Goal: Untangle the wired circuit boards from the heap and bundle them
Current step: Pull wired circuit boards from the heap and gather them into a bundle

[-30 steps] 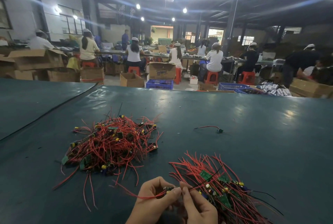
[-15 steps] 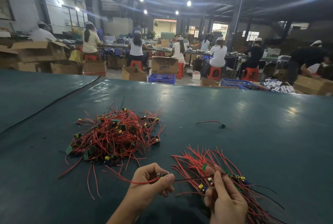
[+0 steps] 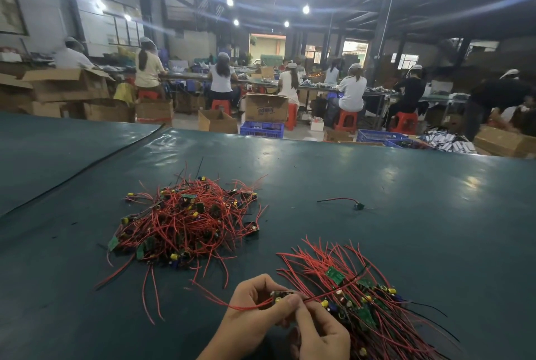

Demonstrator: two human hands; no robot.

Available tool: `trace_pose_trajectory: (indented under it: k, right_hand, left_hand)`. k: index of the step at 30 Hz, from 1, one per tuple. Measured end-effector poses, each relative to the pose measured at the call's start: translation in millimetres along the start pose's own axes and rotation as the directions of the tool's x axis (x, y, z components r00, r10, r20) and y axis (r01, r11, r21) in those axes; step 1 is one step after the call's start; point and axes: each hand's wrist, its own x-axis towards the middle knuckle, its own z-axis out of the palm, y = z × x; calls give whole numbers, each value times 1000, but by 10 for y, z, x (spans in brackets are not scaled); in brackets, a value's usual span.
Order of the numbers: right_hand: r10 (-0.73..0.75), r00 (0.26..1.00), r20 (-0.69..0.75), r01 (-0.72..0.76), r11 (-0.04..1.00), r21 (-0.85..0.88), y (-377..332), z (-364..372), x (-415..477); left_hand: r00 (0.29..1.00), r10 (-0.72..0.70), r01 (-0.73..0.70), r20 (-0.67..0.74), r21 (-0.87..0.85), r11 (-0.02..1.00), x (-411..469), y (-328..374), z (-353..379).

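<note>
We see the left hand (image 3: 255, 312) curled round a small green circuit board with red wires (image 3: 282, 296), pinching it above the dark teal table mat (image 3: 406, 214). The right hand (image 3: 320, 336), cut off by the lower edge, pinches at the board's right end; whether it grips board or wire, we cannot tell. The tangled heap of red-wired boards (image 3: 185, 220) lies left of them. The combed bundle of red-wired boards (image 3: 365, 301) lies at the right, partly cropped.

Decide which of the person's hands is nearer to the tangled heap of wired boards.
Left. The left hand, pinching a small board, lies nearer the camera, right of the heap; the right hand sits farther right, pinching a red wire beside the sorted bundle.
</note>
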Motion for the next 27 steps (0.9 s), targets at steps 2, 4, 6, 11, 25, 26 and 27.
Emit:
trace_pose_trajectory:
  k: [2, 4, 6, 11, 25, 26, 27]
  right_hand:
    - [-1, 999, 34, 0, 1000, 8, 7, -4, 13]
    - [4, 1000, 24, -5, 1000, 22, -21, -30, 48]
    - [7, 999, -41, -5, 999, 53, -82, -110, 113]
    - [14, 978, -207, 20, 987, 161, -249, -337, 276]
    - [-20, 998, 68, 4, 975, 221, -164, -226, 150]
    - [21, 995, 98, -45, 967, 250, -185, -227, 142]
    - [65, 990, 123, -99, 950, 295, -206, -235, 139]
  left_hand:
    - [1000, 1, -1, 2, 5, 1000, 0, 23, -11]
    - [1000, 4, -4, 13, 8, 1000, -5, 43, -32]
    - [1000, 13, -13, 27, 7, 1000, -12, 70, -58]
    - [999, 38, -38, 21, -25, 999, -8, 142, -134]
    - [923, -240, 9, -301, -606, 795, 125, 56, -171]
    - [922, -243, 13, -300, -605, 796, 122, 64, -175]
    - [926, -247, 27, -285, -604, 797, 120, 72, -176]
